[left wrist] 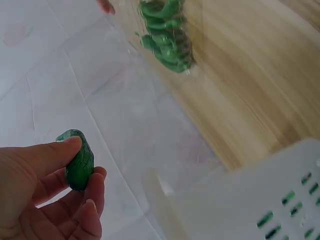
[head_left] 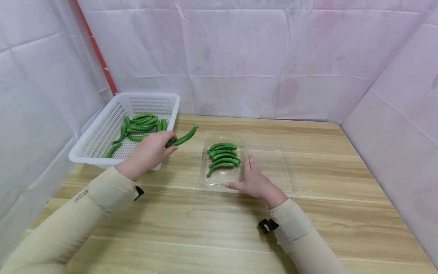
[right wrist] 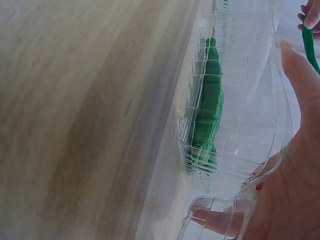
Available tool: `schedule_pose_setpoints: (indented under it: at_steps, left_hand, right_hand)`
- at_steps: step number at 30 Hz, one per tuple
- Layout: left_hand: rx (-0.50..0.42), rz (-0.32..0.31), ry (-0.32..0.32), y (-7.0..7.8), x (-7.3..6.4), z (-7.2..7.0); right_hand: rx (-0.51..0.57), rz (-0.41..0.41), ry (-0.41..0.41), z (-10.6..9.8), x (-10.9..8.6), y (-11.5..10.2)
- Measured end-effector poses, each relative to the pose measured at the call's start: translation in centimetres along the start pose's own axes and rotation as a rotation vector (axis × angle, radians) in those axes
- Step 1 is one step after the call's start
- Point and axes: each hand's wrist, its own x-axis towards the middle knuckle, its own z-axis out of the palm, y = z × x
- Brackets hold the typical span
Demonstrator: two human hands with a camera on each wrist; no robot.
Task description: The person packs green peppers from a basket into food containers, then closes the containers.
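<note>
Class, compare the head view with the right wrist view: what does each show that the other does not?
Only the head view: the red strip and beige sleeves.
Only the right wrist view: the palm of the right hand.
Both: the clear container, the green peppers in it, and the left hand holding another pepper.

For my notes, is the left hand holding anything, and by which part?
The left hand pinches a green pepper near one end, leaving the other free.

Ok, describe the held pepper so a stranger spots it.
On the wooden table, find the white basket at left. By its right edge, the left hand pinches a green pepper. Its neighbours lie in the basket or clear container; only this one is held up.
</note>
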Motion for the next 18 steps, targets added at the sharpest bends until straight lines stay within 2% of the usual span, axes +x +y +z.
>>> schedule_pose_setpoints:
  at_steps: [5,11,18]
  left_hand:
    - [0.022,0.073,-0.018,1.2,0.4,1.2]
    - [-0.002,0.135,-0.056,2.6,0.9,2.7]
    - [0.055,0.296,-0.061,4.0,1.4,5.1]
  right_hand:
    - [0.003,0.001,-0.001,0.0,0.0,0.0]
    - [0.003,0.002,-0.005,-0.1,0.0,0.0]
    - [0.011,-0.001,-0.007,-0.2,-0.1,-0.1]
